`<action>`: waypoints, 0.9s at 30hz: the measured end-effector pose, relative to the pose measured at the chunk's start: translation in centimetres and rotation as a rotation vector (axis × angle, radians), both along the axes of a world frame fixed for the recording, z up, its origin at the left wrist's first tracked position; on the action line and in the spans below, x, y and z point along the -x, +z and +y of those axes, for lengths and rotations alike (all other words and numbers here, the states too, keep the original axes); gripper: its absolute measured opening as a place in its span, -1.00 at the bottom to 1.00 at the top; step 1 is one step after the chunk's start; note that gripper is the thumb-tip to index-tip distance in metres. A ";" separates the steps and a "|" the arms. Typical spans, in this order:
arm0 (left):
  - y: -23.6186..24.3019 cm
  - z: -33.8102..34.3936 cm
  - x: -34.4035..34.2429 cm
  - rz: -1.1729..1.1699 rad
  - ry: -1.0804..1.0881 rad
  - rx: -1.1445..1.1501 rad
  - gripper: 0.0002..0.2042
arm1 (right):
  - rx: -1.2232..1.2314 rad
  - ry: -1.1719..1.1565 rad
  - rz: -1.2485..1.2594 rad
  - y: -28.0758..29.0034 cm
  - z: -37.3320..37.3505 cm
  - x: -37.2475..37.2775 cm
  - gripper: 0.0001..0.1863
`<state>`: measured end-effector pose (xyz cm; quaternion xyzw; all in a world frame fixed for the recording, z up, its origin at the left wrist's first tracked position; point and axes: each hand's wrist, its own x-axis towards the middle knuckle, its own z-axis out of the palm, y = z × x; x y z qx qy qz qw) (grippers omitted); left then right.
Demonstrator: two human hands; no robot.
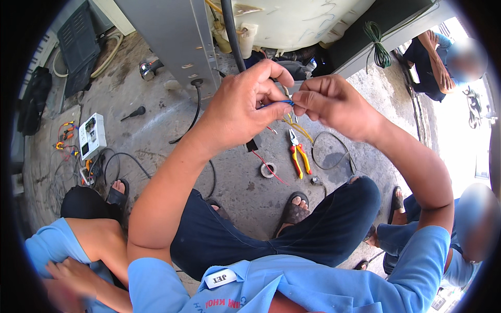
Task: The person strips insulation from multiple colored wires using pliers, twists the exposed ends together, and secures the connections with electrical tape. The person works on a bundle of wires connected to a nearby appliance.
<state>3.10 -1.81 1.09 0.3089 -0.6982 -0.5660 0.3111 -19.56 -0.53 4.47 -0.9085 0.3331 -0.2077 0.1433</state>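
Observation:
Just in front of the open machine, my two hands meet over a thin blue wire (284,103). My left hand (237,107) pinches it between thumb and fingers. From the other side, the fingertips of my right hand (334,104) are closed at the wire's end; the exact joint is too small to make out. Yellow wires (298,128) hang below the fingers. On the floor beneath lie combination pliers (298,155) with red and yellow handles. Left of them, a red wire (270,168) crosses a roll of tape (267,173).
The machine's grey cabinet (175,36) and whitish tub (297,23) stand ahead. A drill-like tool (150,69), a screwdriver (134,113) and a white box (93,136) with leads lie left. A green wire coil (377,49) hangs right. Other people sit left, right and far right.

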 end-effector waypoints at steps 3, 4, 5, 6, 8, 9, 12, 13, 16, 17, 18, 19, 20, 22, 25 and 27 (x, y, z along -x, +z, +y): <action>-0.5 0.4 0.1 0.034 -0.004 0.075 -0.70 | -0.437 -0.263 -0.116 1.2 1.4 -0.1 -0.74; -0.4 0.4 0.1 0.048 -0.016 0.026 -0.70 | -0.584 -0.348 -0.156 1.4 1.7 -0.2 -0.73; -0.1 0.2 0.0 0.061 -0.027 -0.023 -0.69 | -0.730 -0.432 -0.195 1.5 1.7 -0.2 -0.71; 0.1 0.1 0.0 0.074 -0.041 -0.068 -0.69 | -0.292 -0.288 -0.070 1.3 1.5 -0.1 -0.73; -0.1 -0.1 -0.1 0.084 -0.039 -0.050 -0.67 | 0.284 -0.051 0.155 1.2 0.9 0.1 -0.75; -0.2 -0.1 -0.1 0.089 -0.044 -0.043 -0.66 | 0.437 0.029 0.248 1.4 0.9 0.1 -0.75; 0.3 -0.1 -0.4 0.070 -0.020 -0.034 -0.62 | 0.590 0.237 0.393 2.3 0.4 0.1 -0.78; 0.4 -0.1 -0.4 0.064 -0.020 -0.032 -0.61 | 0.557 0.261 0.357 2.2 -0.1 0.0 -0.83; 0.4 -0.1 -0.3 0.048 -0.018 -0.019 -0.59 | -1.227 -0.371 -0.520 1.1 0.9 -0.7 -0.79; 0.5 -0.1 -0.2 0.041 -0.015 -0.008 -0.59 | -1.170 -0.414 -0.419 1.6 1.1 -0.9 -0.77; 0.5 0.1 -0.3 0.028 -0.002 0.000 -0.59 | -1.117 -0.445 -0.318 2.4 1.0 -1.2 -0.75; 0.4 0.1 -0.5 0.041 -0.004 -0.019 -0.59 | -1.061 -0.474 -0.217 3.3 1.0 -1.6 -0.74; 0.4 0.2 -0.7 0.054 -0.005 -0.039 -0.59 | -1.003 -0.501 -0.117 3.5 1.0 -1.8 -0.72; 0.3 0.1 -0.6 0.110 -0.021 -0.063 -0.59 | 0.034 -0.162 0.095 3.0 1.1 -0.5 -0.77; 0.0 -0.1 -0.6 0.157 -0.029 -0.069 -0.59 | 0.548 0.155 0.239 2.5 0.3 -0.3 -0.73; 0.2 -0.2 -0.9 0.108 -0.019 -0.041 -0.58 | 0.706 0.254 0.309 2.4 0.1 -0.3 -0.75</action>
